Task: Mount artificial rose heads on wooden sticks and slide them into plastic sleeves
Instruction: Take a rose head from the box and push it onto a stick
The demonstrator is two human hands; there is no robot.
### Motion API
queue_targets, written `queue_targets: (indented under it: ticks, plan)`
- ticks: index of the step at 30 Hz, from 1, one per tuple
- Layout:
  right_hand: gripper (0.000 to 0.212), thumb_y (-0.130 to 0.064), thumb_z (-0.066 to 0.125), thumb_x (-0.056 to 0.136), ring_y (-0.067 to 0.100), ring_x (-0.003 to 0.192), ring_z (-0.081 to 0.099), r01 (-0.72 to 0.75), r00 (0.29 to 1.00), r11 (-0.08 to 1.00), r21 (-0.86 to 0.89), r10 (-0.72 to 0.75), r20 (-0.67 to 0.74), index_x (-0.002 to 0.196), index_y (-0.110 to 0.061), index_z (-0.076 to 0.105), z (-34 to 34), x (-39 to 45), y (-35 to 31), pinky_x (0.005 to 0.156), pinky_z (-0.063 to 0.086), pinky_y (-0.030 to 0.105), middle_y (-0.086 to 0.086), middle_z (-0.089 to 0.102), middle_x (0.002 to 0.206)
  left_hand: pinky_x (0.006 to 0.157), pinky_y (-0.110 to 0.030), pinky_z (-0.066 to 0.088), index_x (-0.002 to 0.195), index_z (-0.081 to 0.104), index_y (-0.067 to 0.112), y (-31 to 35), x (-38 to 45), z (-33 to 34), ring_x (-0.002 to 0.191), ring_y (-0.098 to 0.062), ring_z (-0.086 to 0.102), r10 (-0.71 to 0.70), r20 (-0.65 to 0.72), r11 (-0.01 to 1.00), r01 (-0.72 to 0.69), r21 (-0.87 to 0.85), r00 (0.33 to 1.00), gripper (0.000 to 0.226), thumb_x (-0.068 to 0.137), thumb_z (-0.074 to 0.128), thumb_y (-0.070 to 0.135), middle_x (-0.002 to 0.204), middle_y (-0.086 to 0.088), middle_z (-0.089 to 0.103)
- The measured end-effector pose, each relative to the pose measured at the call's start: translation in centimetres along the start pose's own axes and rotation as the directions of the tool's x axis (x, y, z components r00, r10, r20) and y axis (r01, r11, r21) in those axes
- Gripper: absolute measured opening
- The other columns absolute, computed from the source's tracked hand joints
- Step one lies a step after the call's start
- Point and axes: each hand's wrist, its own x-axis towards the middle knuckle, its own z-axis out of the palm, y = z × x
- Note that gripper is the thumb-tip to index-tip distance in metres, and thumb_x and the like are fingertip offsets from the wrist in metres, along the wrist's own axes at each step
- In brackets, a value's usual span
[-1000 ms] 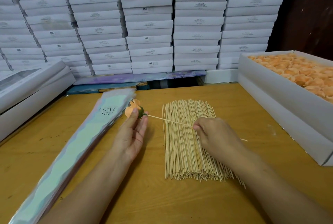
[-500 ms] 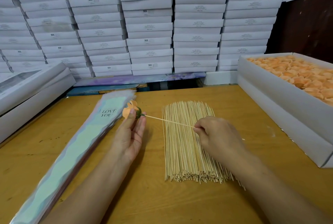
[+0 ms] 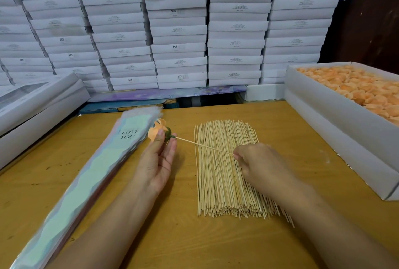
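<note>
The left hand [image 3: 156,161] holds an orange artificial rose head [image 3: 157,130] at its fingertips, thumb against the petals and fingers behind the green base, palm turned up. The flower sits above the bench [image 3: 291,139], just beside the wide end of the plastic sleeves [image 3: 86,178].

The right hand [image 3: 259,162] pinches a single wooden stick [image 3: 203,145] between thumb and forefinger, the other fingers curled. The stick runs up and to the left from that pinch, and its far tip meets the green base of the rose head. Whether the tip has entered the base cannot be told. The two hands are well apart, joined only by the stick.

Under the right hand, a bundle of wooden sticks [image 3: 224,182] lies flat on the bench, its ends roughly aligned at the near edge.

The sleeves form a flat stack running diagonally across the left of the bench; the top one is printed "LOVE YOU".

At right, an open white box [image 3: 336,130] stands on the bench, filled with orange rose heads [image 3: 354,87]. Closed white boxes [image 3: 32,104] lie at far left. Behind the bench rises a wall of stacked white cartons [image 3: 179,31], several marked "SGS".
</note>
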Motion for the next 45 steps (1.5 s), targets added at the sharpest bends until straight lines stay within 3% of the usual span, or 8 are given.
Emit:
queue_targets:
  ticks: [3,6,11,18,30,38,45]
  plan:
    - [0.022,-0.02,0.052,0.102,0.011,0.068,0.063,0.014,1.0,0.998,0.065,-0.013,-0.019,0.095,-0.015,0.072,-0.2,-0.1,0.0,0.065,0.057,0.031,-0.002,0.069,0.08,0.071,-0.024,0.062,0.105,0.068,0.002,0.2,0.2,-0.1,0.078,-0.015,0.076,0.013,0.001,1.0,-0.013,0.002,1.0,0.02,0.088,0.068,0.012,0.087,-0.015,0.077]
    - [0.021,-0.027,0.056,0.101,0.011,0.084,0.066,0.038,0.994,0.988,0.152,-0.022,-0.107,0.114,-0.024,0.072,-0.5,-0.2,-0.6,0.065,0.046,0.022,-0.005,0.073,0.095,0.066,-0.024,0.062,0.11,0.067,0.001,-0.3,0.0,0.1,0.077,-0.016,0.076,0.002,0.024,1.0,-0.002,0.013,1.0,0.034,0.078,0.072,0.013,0.09,-0.017,0.077]
    - [0.019,-0.027,0.057,0.1,0.009,0.082,0.062,0.055,0.984,0.994,0.095,-0.037,-0.177,0.1,-0.021,0.075,-0.4,-0.5,-1.0,0.065,0.041,0.018,-0.008,0.069,0.091,0.064,-0.024,0.062,0.117,0.065,0.001,-0.9,-0.2,0.4,0.077,-0.017,0.076,-0.008,0.049,1.0,0.008,0.011,0.999,0.044,0.076,0.073,0.013,0.094,-0.019,0.077]
    - [0.023,-0.019,0.048,0.102,0.014,0.079,0.062,0.055,0.994,0.998,0.038,-0.051,-0.097,0.095,-0.016,0.07,-0.4,-0.6,-1.3,0.077,0.054,0.033,-0.005,0.068,0.088,0.067,-0.024,0.062,0.11,0.067,0.002,-0.8,-0.4,0.5,0.076,-0.016,0.076,-0.03,0.085,0.999,0.029,0.018,0.996,0.036,0.076,0.071,0.013,0.092,-0.018,0.077]
    - [0.02,-0.006,0.049,0.096,0.015,0.083,0.065,0.062,0.998,0.998,0.028,-0.062,-0.008,0.098,-0.014,0.068,-0.6,-0.3,-1.3,0.082,0.056,0.04,-0.001,0.07,0.091,0.062,-0.024,0.062,0.107,0.068,0.001,-0.9,-0.2,0.0,0.077,-0.017,0.076,-0.07,0.096,0.997,0.066,0.036,0.993,0.032,0.077,0.071,0.012,0.093,-0.019,0.076]
    - [0.02,-0.03,0.054,0.1,0.009,0.082,0.066,0.079,0.996,0.993,0.086,-0.075,-0.053,0.103,-0.024,0.073,-1.2,-0.6,-1.6,0.078,0.057,0.03,-0.009,0.072,0.09,0.062,-0.022,0.061,0.111,0.067,0.003,-0.6,-0.1,0.1,0.076,-0.015,0.076,-0.021,0.109,0.999,0.016,0.051,0.994,0.037,0.076,0.072,0.016,0.09,-0.016,0.077]
    - [0.021,-0.029,0.055,0.098,0.009,0.086,0.061,0.106,0.992,0.994,0.041,-0.103,-0.075,0.098,-0.023,0.076,-1.8,-1.0,-1.7,0.075,0.054,0.025,-0.009,0.065,0.091,0.063,-0.022,0.062,0.117,0.065,0.003,-0.9,-0.1,0.0,0.075,-0.015,0.076,-0.037,0.121,0.998,0.03,0.056,0.992,0.042,0.077,0.072,0.015,0.091,-0.016,0.076]
